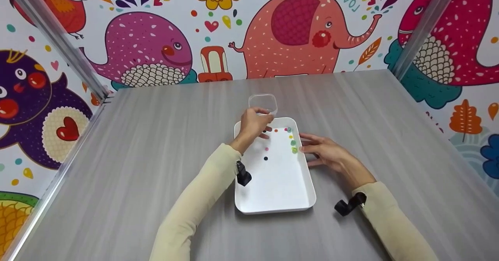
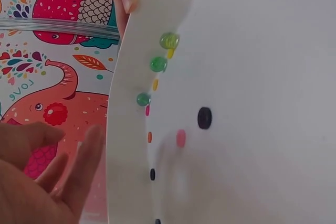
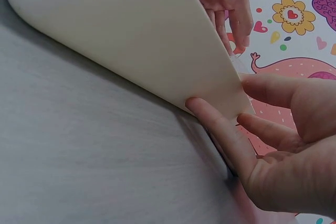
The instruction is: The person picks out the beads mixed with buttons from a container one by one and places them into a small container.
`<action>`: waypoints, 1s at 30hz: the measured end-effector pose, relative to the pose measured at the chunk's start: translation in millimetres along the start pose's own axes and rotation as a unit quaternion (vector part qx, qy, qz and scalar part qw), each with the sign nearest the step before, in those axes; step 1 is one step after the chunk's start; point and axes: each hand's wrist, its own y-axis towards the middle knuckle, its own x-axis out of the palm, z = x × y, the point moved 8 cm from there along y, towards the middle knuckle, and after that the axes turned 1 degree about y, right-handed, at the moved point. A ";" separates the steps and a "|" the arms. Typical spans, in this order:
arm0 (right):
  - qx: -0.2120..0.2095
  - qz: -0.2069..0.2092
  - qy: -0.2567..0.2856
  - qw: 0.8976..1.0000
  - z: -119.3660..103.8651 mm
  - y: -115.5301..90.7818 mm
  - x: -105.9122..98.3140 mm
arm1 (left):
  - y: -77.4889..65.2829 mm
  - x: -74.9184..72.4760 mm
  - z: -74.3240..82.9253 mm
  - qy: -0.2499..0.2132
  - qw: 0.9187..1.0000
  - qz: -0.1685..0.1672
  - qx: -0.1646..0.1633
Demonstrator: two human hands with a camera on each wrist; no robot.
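A white rectangular tray (image 1: 273,191) holds small flat discs, among them a black disc (image 1: 266,158) and a pink disc (image 1: 266,149). Translucent round green beads (image 2: 158,64) and more coloured discs lie along its walls. Above the tray's far left end is my left hand (image 1: 255,124), fingers loosely bent, with nothing visible between them. A clear plastic container (image 1: 263,97) stands just beyond it, partly covered by that hand. My right hand (image 1: 329,152) touches the tray's right outer wall with extended fingertips; in the right wrist view, its fingers (image 3: 270,90) reach the rim.
The tray rests on a grey wood-grain table (image 1: 163,144). Walls printed with cartoon animals close off the back and sides, with metal posts (image 1: 66,39) at the corners. A small black camera (image 1: 243,174) is strapped to each wrist.
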 end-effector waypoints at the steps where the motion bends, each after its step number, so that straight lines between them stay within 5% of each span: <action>1: 0.001 0.000 0.001 1.000 0.0 -0.1 0.0 | 0.5 0.6 -0.7 0.001 1.000 0.001 -0.002; 19: -0.001 -0.002 0.002 1.000 0.4 0.8 1.3 | 0.9 20.7 -7.1 -0.036 0.999 -0.022 -0.006; 30: 0.000 -0.001 0.005 1.000 0.2 1.0 0.9 | -0.5 38.4 -11.6 -0.005 0.999 -0.036 -0.034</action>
